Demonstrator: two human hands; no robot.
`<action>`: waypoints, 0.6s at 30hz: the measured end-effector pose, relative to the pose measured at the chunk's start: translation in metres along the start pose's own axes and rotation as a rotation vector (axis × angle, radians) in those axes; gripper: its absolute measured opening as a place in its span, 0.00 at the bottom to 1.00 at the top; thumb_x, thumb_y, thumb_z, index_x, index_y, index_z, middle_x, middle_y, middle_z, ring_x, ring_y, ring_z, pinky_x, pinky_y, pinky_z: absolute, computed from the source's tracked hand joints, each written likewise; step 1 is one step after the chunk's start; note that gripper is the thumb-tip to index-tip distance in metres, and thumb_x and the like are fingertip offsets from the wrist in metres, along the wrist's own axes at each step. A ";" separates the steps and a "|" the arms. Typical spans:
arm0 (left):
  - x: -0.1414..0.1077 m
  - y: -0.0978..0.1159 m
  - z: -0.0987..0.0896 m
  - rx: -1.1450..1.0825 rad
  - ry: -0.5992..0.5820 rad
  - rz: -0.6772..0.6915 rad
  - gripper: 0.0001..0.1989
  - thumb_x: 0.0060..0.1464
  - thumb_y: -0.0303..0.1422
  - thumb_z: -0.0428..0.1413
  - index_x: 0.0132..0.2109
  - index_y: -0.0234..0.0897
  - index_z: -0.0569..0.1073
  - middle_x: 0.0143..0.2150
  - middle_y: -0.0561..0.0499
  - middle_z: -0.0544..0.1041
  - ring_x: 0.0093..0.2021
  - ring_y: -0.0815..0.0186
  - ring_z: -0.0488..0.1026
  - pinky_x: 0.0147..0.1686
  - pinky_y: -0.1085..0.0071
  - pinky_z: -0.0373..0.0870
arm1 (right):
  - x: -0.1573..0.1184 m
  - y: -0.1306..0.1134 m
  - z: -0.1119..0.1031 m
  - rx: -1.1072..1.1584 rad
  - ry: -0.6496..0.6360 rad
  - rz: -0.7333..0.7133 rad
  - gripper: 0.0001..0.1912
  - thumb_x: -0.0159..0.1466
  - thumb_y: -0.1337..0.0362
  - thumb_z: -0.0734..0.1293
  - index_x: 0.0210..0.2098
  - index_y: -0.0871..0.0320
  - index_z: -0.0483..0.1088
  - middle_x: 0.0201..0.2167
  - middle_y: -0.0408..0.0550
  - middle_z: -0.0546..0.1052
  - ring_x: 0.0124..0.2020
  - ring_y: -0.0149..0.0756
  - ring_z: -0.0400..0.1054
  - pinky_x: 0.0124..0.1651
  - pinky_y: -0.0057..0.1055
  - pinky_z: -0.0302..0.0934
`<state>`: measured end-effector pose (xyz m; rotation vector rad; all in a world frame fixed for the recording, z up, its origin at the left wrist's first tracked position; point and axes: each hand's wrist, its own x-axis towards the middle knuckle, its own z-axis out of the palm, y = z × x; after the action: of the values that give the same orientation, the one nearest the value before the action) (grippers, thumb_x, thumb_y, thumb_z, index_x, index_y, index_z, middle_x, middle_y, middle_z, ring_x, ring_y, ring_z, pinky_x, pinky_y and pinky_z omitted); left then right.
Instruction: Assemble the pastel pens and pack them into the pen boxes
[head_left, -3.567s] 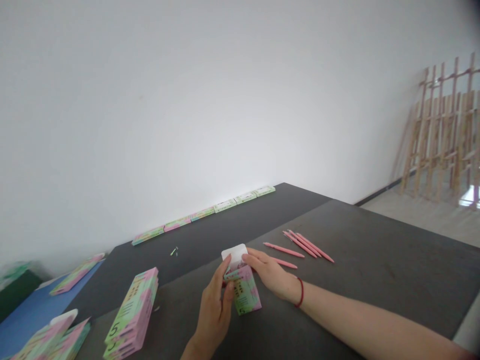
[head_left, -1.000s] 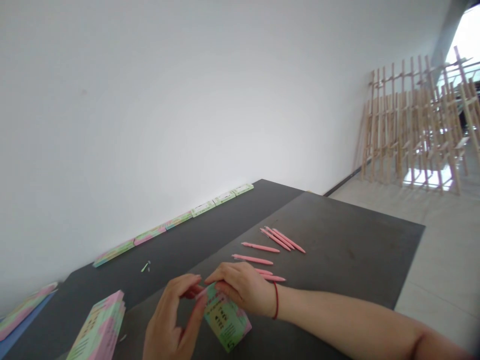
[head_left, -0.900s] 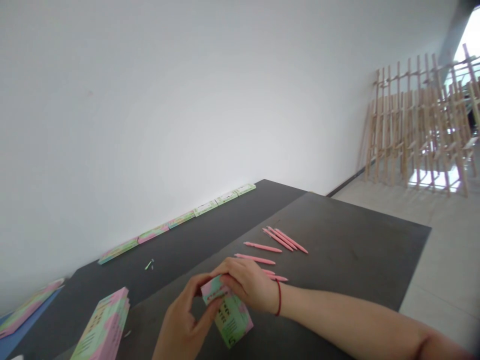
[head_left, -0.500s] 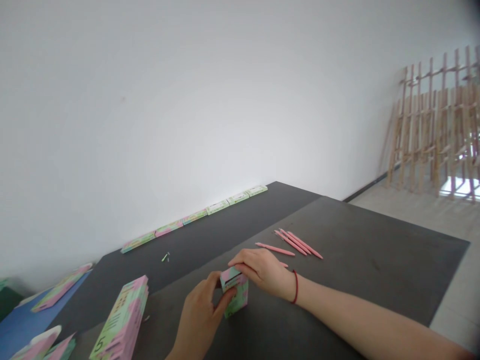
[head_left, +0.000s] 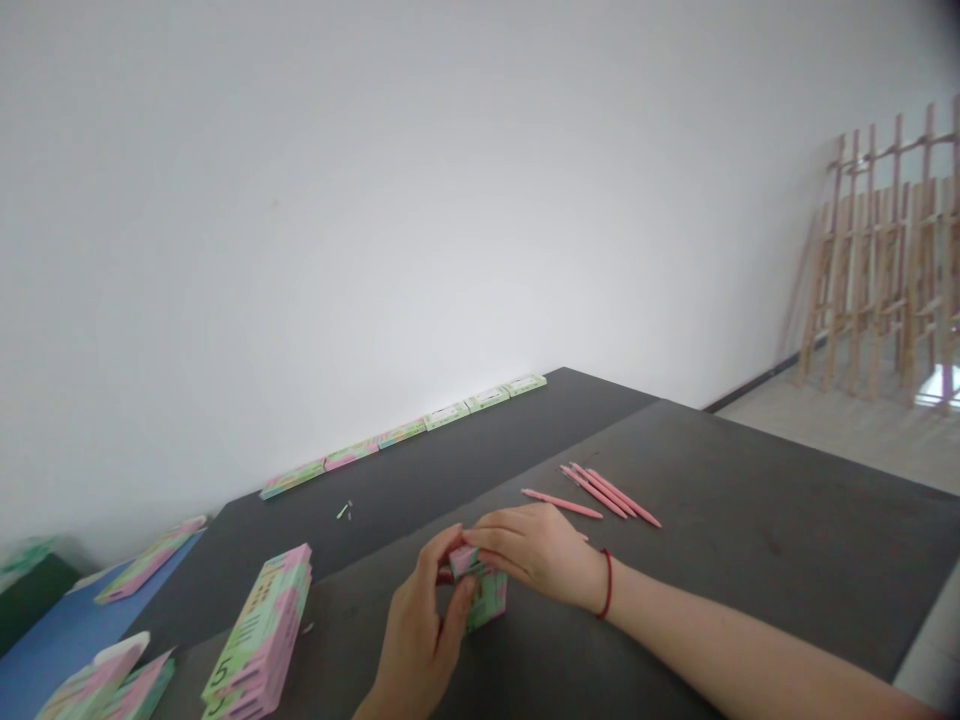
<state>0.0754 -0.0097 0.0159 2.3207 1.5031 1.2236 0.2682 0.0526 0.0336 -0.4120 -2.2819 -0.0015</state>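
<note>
A small green and pink cardboard box (head_left: 489, 598) stands on end at the table's near middle. My left hand (head_left: 421, 625) grips it from the left side, thumb on the near face and fingers behind the top. Over its upper right edge lies my right hand (head_left: 541, 548), fingers bent together against the top, with a red cord on the wrist. Both hands partly cover the box, and its top flap is mostly hidden. Just beyond the right hand lie several pink pens (head_left: 611, 495), one of them apart (head_left: 562, 503).
A stack of similar flat boxes (head_left: 259, 630) lies left of my hands. More boxes (head_left: 405, 434) line the wall edge of the dark table (head_left: 765, 520). Small green scraps (head_left: 344, 510) lie nearby. At far left are a blue surface (head_left: 49, 630) and more boxes (head_left: 124, 690). Wooden frames (head_left: 892, 270) lean at right.
The dark slot at the box's top has gone from view as my right fingers came over it. My left index finger has moved up to the top edge. The whole view has shifted slightly.
</note>
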 end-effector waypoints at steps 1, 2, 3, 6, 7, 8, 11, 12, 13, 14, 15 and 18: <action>-0.001 -0.001 0.000 0.017 0.035 0.053 0.19 0.60 0.31 0.49 0.58 0.43 0.59 0.51 0.48 0.73 0.45 0.67 0.74 0.43 0.71 0.71 | 0.000 -0.001 0.000 -0.011 0.007 -0.013 0.14 0.69 0.62 0.56 0.48 0.59 0.68 0.44 0.50 0.75 0.43 0.31 0.70 0.45 0.26 0.63; -0.001 -0.002 0.000 0.040 0.058 0.110 0.19 0.60 0.30 0.48 0.58 0.43 0.60 0.51 0.48 0.72 0.47 0.67 0.73 0.44 0.72 0.71 | 0.000 -0.002 0.000 -0.020 0.014 -0.023 0.14 0.69 0.62 0.56 0.49 0.59 0.68 0.46 0.50 0.75 0.44 0.31 0.70 0.46 0.26 0.63; -0.001 -0.003 -0.001 0.064 0.073 0.167 0.18 0.60 0.28 0.48 0.57 0.43 0.61 0.52 0.47 0.72 0.48 0.66 0.72 0.45 0.72 0.71 | 0.000 -0.003 0.001 -0.026 0.021 -0.028 0.14 0.69 0.62 0.56 0.48 0.59 0.68 0.47 0.50 0.75 0.45 0.31 0.69 0.47 0.26 0.63; -0.001 -0.007 -0.002 0.115 0.096 0.297 0.18 0.59 0.25 0.48 0.55 0.42 0.64 0.51 0.47 0.71 0.50 0.67 0.70 0.48 0.72 0.69 | 0.000 -0.006 0.003 -0.031 0.033 -0.015 0.13 0.69 0.63 0.56 0.48 0.60 0.68 0.47 0.50 0.75 0.45 0.31 0.70 0.48 0.27 0.64; -0.001 -0.009 -0.002 0.119 0.107 0.315 0.18 0.59 0.24 0.49 0.55 0.41 0.65 0.50 0.47 0.71 0.50 0.67 0.70 0.48 0.73 0.68 | 0.000 -0.007 0.005 -0.027 0.035 -0.003 0.13 0.69 0.64 0.56 0.48 0.60 0.68 0.47 0.50 0.75 0.46 0.31 0.70 0.49 0.28 0.64; -0.001 -0.010 -0.002 0.116 0.121 0.321 0.18 0.59 0.23 0.49 0.54 0.41 0.66 0.50 0.47 0.71 0.50 0.68 0.70 0.48 0.73 0.68 | -0.001 -0.008 0.007 -0.018 0.038 0.008 0.14 0.69 0.64 0.57 0.50 0.60 0.67 0.48 0.51 0.74 0.48 0.31 0.69 0.50 0.28 0.64; -0.002 -0.015 0.000 0.080 0.157 0.297 0.16 0.59 0.23 0.49 0.52 0.41 0.67 0.49 0.48 0.72 0.50 0.68 0.70 0.48 0.72 0.68 | -0.004 -0.009 0.014 0.037 0.057 0.033 0.16 0.69 0.64 0.57 0.55 0.61 0.63 0.52 0.53 0.72 0.53 0.32 0.66 0.55 0.29 0.62; -0.002 -0.017 0.000 0.065 0.164 0.280 0.16 0.59 0.23 0.49 0.52 0.41 0.67 0.49 0.48 0.72 0.50 0.67 0.70 0.48 0.72 0.68 | -0.005 -0.009 0.017 0.063 0.065 0.039 0.17 0.69 0.65 0.57 0.56 0.61 0.62 0.53 0.53 0.71 0.54 0.32 0.65 0.56 0.29 0.61; -0.002 -0.018 0.001 0.049 0.170 0.260 0.15 0.59 0.23 0.49 0.51 0.41 0.67 0.49 0.48 0.72 0.50 0.67 0.70 0.48 0.71 0.69 | -0.006 -0.008 0.020 0.090 0.071 0.048 0.18 0.69 0.65 0.57 0.56 0.62 0.61 0.55 0.54 0.69 0.56 0.32 0.64 0.57 0.29 0.60; -0.002 -0.018 0.001 0.035 0.175 0.242 0.14 0.59 0.24 0.49 0.51 0.41 0.67 0.49 0.48 0.72 0.50 0.67 0.70 0.47 0.71 0.69 | -0.008 -0.007 0.023 0.117 0.075 0.060 0.18 0.68 0.66 0.57 0.57 0.62 0.60 0.56 0.55 0.68 0.57 0.32 0.62 0.58 0.30 0.59; -0.002 -0.019 0.001 0.023 0.181 0.227 0.14 0.59 0.24 0.49 0.50 0.42 0.68 0.49 0.49 0.72 0.49 0.67 0.70 0.47 0.71 0.69 | -0.009 -0.006 0.026 0.141 0.077 0.074 0.19 0.68 0.66 0.57 0.58 0.62 0.59 0.57 0.55 0.67 0.58 0.32 0.61 0.59 0.30 0.59; -0.002 -0.019 0.001 -0.004 0.191 0.204 0.13 0.60 0.24 0.49 0.49 0.42 0.68 0.49 0.49 0.72 0.49 0.67 0.70 0.47 0.71 0.69 | -0.011 -0.004 0.030 0.183 0.077 0.103 0.20 0.68 0.67 0.57 0.59 0.60 0.58 0.58 0.55 0.65 0.59 0.33 0.60 0.59 0.33 0.59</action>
<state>0.0624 -0.0017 0.0048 2.4658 1.3389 1.5362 0.2521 0.0493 0.0056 -0.4246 -2.1611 0.2377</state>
